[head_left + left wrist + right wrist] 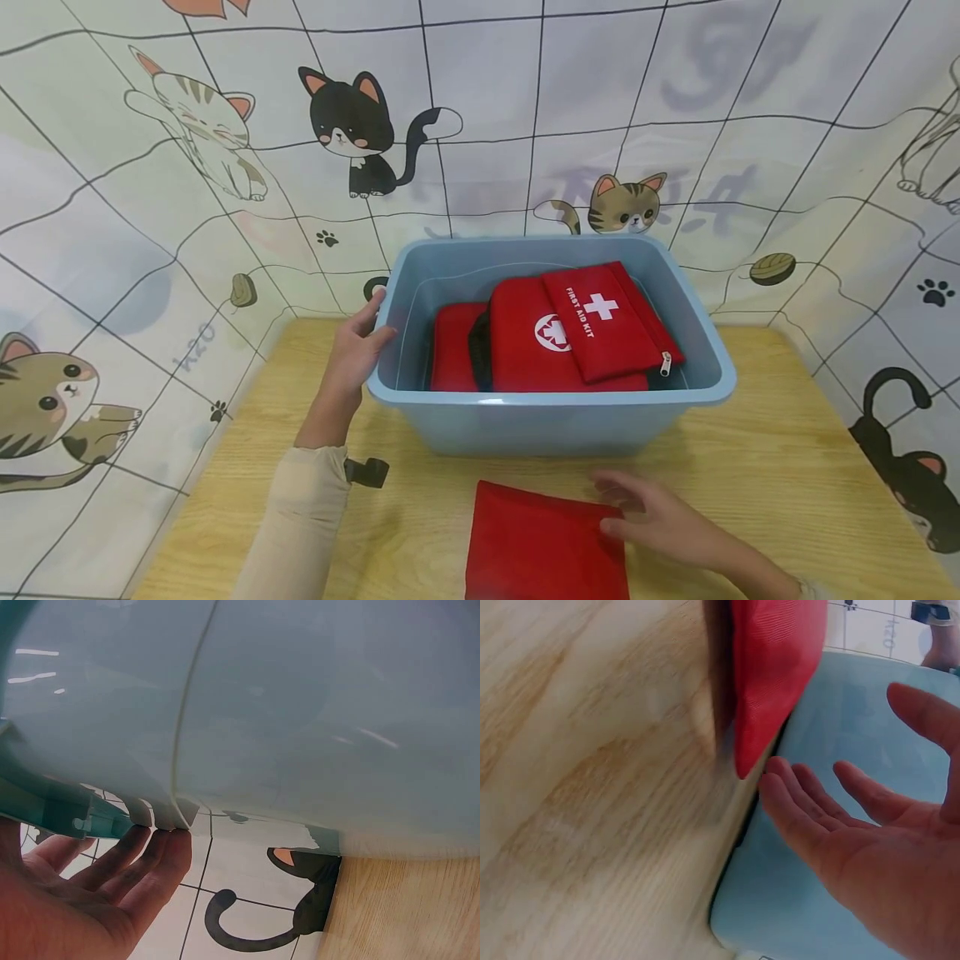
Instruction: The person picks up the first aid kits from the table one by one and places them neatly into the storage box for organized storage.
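A light blue plastic tub [540, 425] stands on the table. Inside it lie a red first aid pouch [622, 350] with a white cross, a larger red first aid bag [517, 333] beneath that pouch, and a red case [452, 342] with a dark strap beside it. My left hand [352, 350] grips the tub's left rim, thumb on top and fingers against the outer wall in the left wrist view. My right hand [660, 521], fingers spread and loosely bent, hovers beside a flat red pouch [547, 542] in front of the tub. In the right wrist view that hand holds nothing.
The wooden table [757, 467] extends on both sides of the tub. A cloth backdrop [487, 167] printed with cats and grid lines rises behind and at both sides. A dark band [367, 472] sits on my left wrist.
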Motion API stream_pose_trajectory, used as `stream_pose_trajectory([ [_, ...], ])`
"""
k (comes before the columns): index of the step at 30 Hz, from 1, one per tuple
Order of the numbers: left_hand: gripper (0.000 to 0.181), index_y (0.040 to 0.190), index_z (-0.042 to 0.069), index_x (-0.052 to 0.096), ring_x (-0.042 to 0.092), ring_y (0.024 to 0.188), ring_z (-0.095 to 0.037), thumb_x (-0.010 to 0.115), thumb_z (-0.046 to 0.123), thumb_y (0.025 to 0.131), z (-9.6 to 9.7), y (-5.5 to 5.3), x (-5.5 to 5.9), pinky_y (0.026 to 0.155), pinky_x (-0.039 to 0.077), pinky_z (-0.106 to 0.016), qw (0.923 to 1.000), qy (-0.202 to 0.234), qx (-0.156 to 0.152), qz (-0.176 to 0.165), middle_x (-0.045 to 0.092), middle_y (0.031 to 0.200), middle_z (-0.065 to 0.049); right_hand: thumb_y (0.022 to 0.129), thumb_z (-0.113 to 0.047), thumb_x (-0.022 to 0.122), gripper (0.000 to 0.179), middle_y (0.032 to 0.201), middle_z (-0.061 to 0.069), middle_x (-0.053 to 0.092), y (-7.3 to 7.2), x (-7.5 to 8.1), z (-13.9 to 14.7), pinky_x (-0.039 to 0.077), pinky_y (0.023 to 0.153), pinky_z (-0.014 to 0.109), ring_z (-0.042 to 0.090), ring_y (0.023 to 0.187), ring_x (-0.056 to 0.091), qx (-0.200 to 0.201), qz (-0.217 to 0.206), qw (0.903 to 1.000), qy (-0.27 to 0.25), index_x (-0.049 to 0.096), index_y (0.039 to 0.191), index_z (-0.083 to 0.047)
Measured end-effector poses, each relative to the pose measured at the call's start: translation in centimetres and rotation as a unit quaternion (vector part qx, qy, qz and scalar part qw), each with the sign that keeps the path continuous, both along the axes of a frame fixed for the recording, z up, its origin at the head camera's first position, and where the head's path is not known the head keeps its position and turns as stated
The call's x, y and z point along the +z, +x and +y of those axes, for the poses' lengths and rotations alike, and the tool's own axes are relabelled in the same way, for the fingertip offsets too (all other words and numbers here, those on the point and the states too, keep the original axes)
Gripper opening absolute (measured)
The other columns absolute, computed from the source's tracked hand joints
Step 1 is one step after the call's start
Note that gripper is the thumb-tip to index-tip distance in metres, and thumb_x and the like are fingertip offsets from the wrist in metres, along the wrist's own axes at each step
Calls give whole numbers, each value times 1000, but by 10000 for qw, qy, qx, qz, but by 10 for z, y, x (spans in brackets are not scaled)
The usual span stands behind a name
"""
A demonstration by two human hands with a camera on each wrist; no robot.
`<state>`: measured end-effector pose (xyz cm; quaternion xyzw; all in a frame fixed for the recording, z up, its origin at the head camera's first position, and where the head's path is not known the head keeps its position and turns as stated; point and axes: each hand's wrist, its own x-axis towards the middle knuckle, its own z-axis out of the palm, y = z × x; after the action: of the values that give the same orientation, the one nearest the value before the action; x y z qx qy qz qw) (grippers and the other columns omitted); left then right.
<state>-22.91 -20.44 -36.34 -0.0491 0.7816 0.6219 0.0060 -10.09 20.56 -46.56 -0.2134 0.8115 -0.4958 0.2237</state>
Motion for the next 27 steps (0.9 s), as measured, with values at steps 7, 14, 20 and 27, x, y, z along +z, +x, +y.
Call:
stream_pose_trajectory([
  [7,64,155,33,33,37,139,-32,53,15,97,0,0,-1,111,34,-55,10000,-17,-42,7,35,158,-8,91,-22,70,65,139,25,52,-6,-10,-1,55,89,37,44,120,53,-99,-512,9985,194,44,144,5],
  [14,64,155,33,33,36,140,-32,53,14,97,1,0,-1,111,32,-56,10000,-14,-41,-4,35,158,-8,87,-23,76,70,139,23,52,-2,-16,-6,55,89,42,43,122,52,-133,-561,9977,348,45,143,5],
  [20,65,156,32,33,36,139,-33,54,14,97,0,1,-1,111,32,-57,10000,-6,-47,2,35,158,-9,83,-36,79,69,133,7,58,4,-22,-18,53,92,39,31,119,54,68,391,9930,1110,55,138,-4],
  [27,65,156,30,33,36,140,-33,54,14,97,0,1,0,111,32,-57,10000,13,-16,-11,35,158,-9,81,-38,80,67,132,3,56,8,-25,-26,52,90,47,30,120,51,62,820,9864,1423,57,136,-10],
])
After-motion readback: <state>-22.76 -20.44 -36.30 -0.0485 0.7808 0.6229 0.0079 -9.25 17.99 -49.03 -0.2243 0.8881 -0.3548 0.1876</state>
